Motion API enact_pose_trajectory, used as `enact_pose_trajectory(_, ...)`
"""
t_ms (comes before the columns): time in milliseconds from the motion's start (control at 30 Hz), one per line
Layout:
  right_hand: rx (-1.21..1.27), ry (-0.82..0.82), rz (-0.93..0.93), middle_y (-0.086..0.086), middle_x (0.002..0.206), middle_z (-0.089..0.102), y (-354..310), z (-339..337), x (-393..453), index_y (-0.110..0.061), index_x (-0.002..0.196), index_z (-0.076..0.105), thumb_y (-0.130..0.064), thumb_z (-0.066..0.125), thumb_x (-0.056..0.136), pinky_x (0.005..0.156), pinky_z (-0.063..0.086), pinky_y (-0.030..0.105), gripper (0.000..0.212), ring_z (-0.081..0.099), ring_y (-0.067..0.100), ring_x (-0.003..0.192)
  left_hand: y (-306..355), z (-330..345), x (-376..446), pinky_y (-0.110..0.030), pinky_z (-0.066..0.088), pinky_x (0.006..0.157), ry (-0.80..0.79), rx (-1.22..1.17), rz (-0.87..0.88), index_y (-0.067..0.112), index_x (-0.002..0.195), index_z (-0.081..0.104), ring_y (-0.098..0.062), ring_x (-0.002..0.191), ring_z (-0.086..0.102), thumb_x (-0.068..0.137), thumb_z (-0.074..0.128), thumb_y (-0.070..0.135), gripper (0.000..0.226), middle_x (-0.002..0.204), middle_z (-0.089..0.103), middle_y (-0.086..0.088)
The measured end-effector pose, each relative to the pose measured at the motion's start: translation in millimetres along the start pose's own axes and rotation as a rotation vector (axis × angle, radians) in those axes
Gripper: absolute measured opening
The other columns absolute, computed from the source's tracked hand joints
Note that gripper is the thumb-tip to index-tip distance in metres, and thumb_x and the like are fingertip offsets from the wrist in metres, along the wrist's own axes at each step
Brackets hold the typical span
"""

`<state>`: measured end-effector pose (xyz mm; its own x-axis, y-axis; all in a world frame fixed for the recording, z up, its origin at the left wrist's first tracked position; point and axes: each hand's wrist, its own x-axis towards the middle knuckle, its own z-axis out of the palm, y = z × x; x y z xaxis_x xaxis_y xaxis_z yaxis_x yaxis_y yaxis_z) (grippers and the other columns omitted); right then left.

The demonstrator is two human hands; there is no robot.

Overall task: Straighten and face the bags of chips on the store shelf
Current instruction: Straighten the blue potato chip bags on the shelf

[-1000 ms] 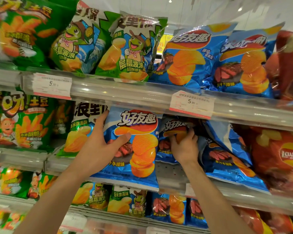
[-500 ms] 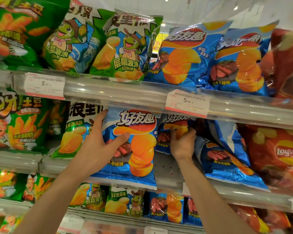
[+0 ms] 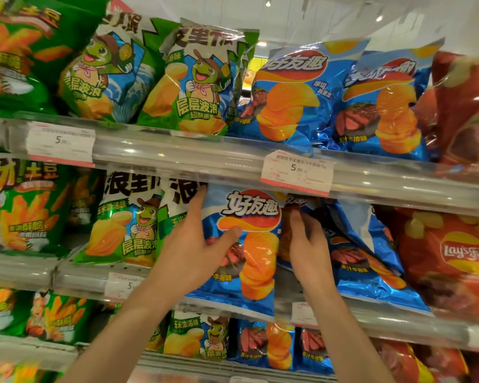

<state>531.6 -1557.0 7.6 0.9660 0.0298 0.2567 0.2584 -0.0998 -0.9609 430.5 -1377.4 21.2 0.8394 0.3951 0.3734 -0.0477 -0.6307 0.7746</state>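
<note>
Middle shelf [image 3: 398, 324], centre: blue steak-flavour chip bag [image 3: 249, 244] standing upright, front facing out, bottom edge overhanging the shelf lip. Left hand [image 3: 194, 250] gripping the bag's left edge, thumb across the front, fingers reaching up along the side. Right hand [image 3: 307, 244] just beside the bag's right edge, fingers curled on a second blue bag [image 3: 291, 236] set behind, mostly hidden. Tilted blue bag [image 3: 371, 269] leaning to the right of that hand. Green turtle-mascot bag [image 3: 125, 230] to the left. Red Lay's bag [image 3: 451, 258] far right. Price tag [image 3: 296, 172] reading 5.90 on the upper rail.
</note>
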Motion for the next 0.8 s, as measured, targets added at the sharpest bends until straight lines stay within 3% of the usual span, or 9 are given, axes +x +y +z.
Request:
enact_pose_trajectory(67,0.009,-0.031,-0.016,-0.017,0.109,0.061,-1.3,-5.2,-8.7,-0.037,0.119,0.052,-0.05,0.044,0.103,0.081,0.042,0.019,0.022,0.059,-0.001,0.098,4.3,19.0,8.0,-0.024,0.05,0.055,0.002,-0.004,0.051,0.039,0.156,0.011,0.002,0.056,0.062,0.087,0.066,0.055,0.09,0.079,0.067,0.006)
enact_pose_trajectory(167,0.03,-0.122,0.108,-0.012,0.105,0.06,-2.5,-8.7,-14.7,-0.029,0.137,0.046,-0.053,0.047,0.1,0.074,0.044,0.025,0.044,0.058,0.008,0.089,5.4,47.4,26.7,-0.016,0.051,0.06,-0.007,-0.064,0.124,0.044,0.152,0.019,0.001,0.063,0.064,0.088,0.066,0.054,0.08,0.107,0.067,0.005)
enact_pose_trajectory(233,0.072,-0.12,0.116,-0.001,0.09,0.061,-5.4,-9.7,-11.4,-0.02,0.129,0.048,-0.039,0.052,0.102,0.056,0.047,0.021,0.034,0.057,0.013,0.072,6.0,63.5,34.5,-0.034,0.06,0.074,-0.042,-0.177,0.137,0.048,0.151,0.021,-0.007,0.073,0.069,0.086,0.063,0.06,0.078,0.122,0.062,0.002)
enact_pose_trajectory(267,0.074,-0.083,0.092,0.002,0.089,0.062,-8.7,-8.3,-9.4,-0.02,0.128,0.047,-0.033,0.053,0.103,0.055,0.048,0.021,0.029,0.059,0.015,0.071,5.7,70.4,37.7,-0.043,0.058,0.084,-0.031,-0.175,0.132,0.047,0.153,0.018,-0.016,0.09,0.07,0.088,0.061,0.06,0.08,0.131,0.058,-0.001)
enact_pose_trajectory(333,0.003,0.014,0.009,0.0,0.109,0.067,-4.3,-2.5,0.5,-0.025,0.139,0.041,-0.029,0.052,0.103,0.078,0.053,0.028,0.038,0.066,0.016,0.096,5.3,82.3,40.3,-0.044,0.048,0.098,0.014,-0.022,0.091,0.039,0.158,0.009,-0.029,0.121,0.057,0.096,0.054,0.054,0.079,0.145,0.045,-0.009)
enact_pose_trajectory(400,-0.031,0.084,-0.069,-0.002,0.124,0.064,6.5,5.2,6.4,-0.026,0.145,0.037,-0.027,0.05,0.104,0.095,0.05,0.034,0.043,0.063,0.015,0.112,6.2,92.8,34.1,-0.045,0.043,0.102,0.012,0.056,0.054,0.035,0.159,0.0,-0.035,0.131,0.048,0.101,0.047,0.048,0.076,0.151,0.037,-0.013)
enact_pose_trajectory(533,-0.084,0.138,-0.129,-0.004,0.127,0.06,31.0,14.0,3.6,-0.03,0.142,0.042,-0.038,0.047,0.102,0.099,0.051,0.037,0.042,0.06,0.01,0.114,-1.6,110.0,19.1,-0.046,0.04,0.107,-0.027,0.001,0.068,0.038,0.157,-0.004,-0.033,0.131,0.046,0.103,0.042,0.041,0.07,0.148,0.038,-0.012)
enact_pose_trajectory(700,-0.13,0.151,-0.116,0.001,0.12,0.061,45.6,12.8,13.8,-0.027,0.138,0.044,-0.062,0.04,0.089,0.096,0.053,0.05,0.06,0.062,0.018,0.111,-7.0,109.4,26.4,-0.039,0.038,0.11,-0.103,-0.074,0.026,0.039,0.158,0.004,-0.029,0.13,0.051,0.103,0.045,0.042,0.069,0.15,0.033,-0.011)
enact_pose_trajectory(800,-0.137,0.133,-0.071,0.003,0.127,0.06,37.8,12.0,8.8,-0.023,0.143,0.041,-0.067,0.039,0.084,0.101,0.05,0.05,0.074,0.059,0.02,0.118,-14.7,104.7,31.3,-0.046,0.051,0.101,-0.144,-0.175,0.035,0.059,0.151,0.004,-0.02,0.107,0.068,0.092,0.044,0.061,0.071,0.143,0.048,-0.011)
